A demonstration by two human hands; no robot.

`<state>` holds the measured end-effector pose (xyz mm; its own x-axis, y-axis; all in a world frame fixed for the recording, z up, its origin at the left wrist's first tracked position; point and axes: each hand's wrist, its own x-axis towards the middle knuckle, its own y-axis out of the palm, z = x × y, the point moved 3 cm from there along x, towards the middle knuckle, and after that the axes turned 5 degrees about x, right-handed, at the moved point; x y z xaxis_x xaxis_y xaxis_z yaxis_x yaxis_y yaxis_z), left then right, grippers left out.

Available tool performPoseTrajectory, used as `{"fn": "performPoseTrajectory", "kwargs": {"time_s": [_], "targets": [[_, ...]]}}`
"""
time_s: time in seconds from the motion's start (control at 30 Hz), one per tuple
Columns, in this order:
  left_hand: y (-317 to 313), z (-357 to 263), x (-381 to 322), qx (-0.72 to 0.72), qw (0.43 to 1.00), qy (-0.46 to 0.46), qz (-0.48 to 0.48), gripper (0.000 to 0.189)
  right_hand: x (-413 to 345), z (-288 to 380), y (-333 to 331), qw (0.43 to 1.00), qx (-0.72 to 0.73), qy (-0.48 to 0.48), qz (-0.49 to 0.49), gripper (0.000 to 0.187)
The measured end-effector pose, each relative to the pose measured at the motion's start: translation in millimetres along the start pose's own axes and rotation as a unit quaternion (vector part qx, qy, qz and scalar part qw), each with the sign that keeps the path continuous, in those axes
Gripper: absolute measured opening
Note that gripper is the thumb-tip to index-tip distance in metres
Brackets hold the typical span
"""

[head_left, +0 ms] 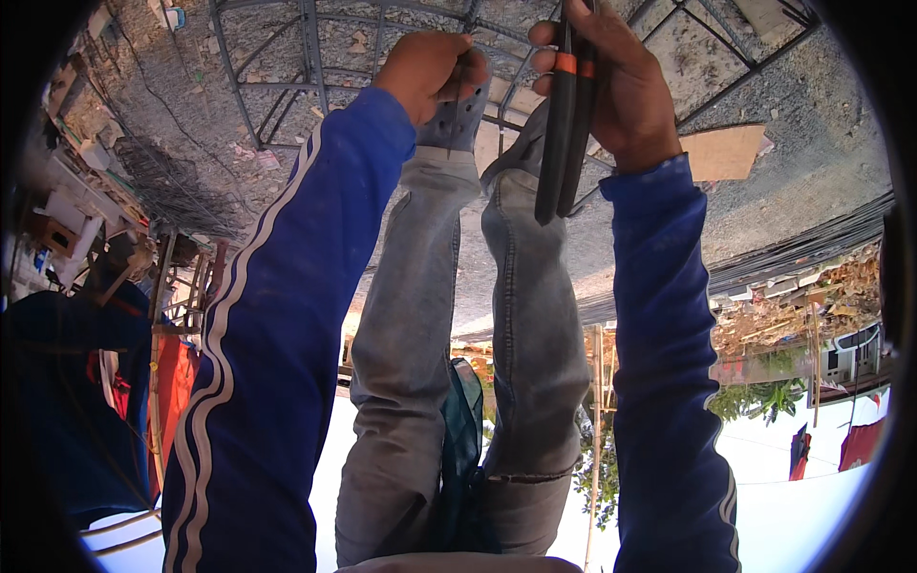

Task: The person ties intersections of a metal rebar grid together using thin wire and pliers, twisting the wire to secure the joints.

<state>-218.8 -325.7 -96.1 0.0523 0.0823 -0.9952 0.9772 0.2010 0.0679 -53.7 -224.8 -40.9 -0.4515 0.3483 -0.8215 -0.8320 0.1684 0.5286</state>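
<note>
My right hand [623,79] holds a pair of pliers [562,136] with black grips and orange bands. Their long handles hang towards me, close together, and the jaws are beyond the top edge of the view. In my left hand [437,75], the thumb and fingers pinch a thin wire [450,132], whose end trails down over my shoe. Both hands are above a frame of dark steel reinforcing bars [315,57], bent into hoops and crossed by straight bars. Whether the left fingers touch a bar I cannot tell.
Below my hands are my grey trousers [408,286] and perforated shoes [473,107]. A flat board [723,152] lies on the gravel ground at right. Long thin bars [802,251] run beyond it. Tangled wire or rods [168,183] and wooden poles [161,286] are at left.
</note>
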Motion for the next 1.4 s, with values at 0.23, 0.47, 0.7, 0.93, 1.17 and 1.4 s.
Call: {"fn": "performPoseTrajectory", "kwargs": {"time_s": [0.23,0.47,0.7,0.93,1.17,1.4], "targets": [[6,-7,-7,0.004,1.000,0.007,-0.027,0.025,3,-76,-45,0.883,-0.425,0.176,-0.087,0.033],[6,-9,-9,0.005,0.999,0.014,-0.033,0.022,33,-76,-25,0.774,-0.611,0.161,-0.035,0.040],[6,-7,-9,-0.001,0.999,0.014,-0.036,0.021,36,-47,7,0.619,-0.761,0.184,0.060,0.045],[6,-8,-10,0.020,0.999,0.019,-0.020,0.021,44,-34,10,0.545,-0.819,0.156,0.090,0.028],[6,-9,-8,0.052,0.998,0.018,-0.023,0.024,49,-41,4,0.639,-0.738,0.209,0.058,0.030],[-1,-5,-25,0.065,0.989,0.057,-0.122,0.031,21,-58,29,0.791,-0.546,0.274,-0.035,0.027]]}}
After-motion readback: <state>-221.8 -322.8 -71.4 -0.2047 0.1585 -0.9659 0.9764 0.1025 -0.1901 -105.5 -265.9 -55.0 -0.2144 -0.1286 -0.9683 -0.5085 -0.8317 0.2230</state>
